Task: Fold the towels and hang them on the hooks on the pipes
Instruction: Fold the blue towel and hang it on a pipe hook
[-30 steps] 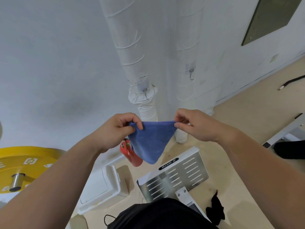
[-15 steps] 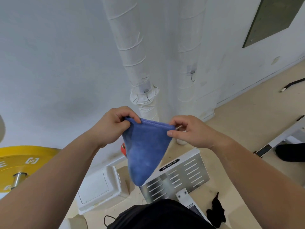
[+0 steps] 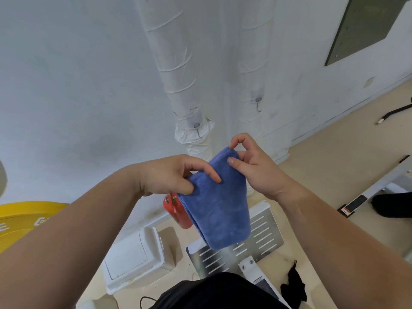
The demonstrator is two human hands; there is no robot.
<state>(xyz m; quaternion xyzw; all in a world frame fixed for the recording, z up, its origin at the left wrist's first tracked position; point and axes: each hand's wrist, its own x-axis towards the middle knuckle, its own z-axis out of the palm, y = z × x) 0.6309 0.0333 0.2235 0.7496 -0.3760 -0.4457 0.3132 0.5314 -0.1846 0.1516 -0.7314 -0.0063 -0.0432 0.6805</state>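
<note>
Head view: no writing reads clearly; white marks on the yellow weight plate point(image 3: 21, 221) are cut off at the frame edge. A plush blue towel point(image 3: 217, 207), folded into a thick tapered pad, hangs between both hands above the slotted metal plate point(image 3: 256, 241). The left hand point(image 3: 169, 177) has its grip pinched on the towel's left edge; the right hand point(image 3: 252, 166) pinches its top fold. Behind stand two white wrapped pipes point(image 3: 176, 63), each with a small metal hook point(image 3: 258, 104).

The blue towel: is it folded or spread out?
Folded. The towel hangs as a narrow doubled strip with layered edges, pinched at its top by the left hand and right hand.
</note>
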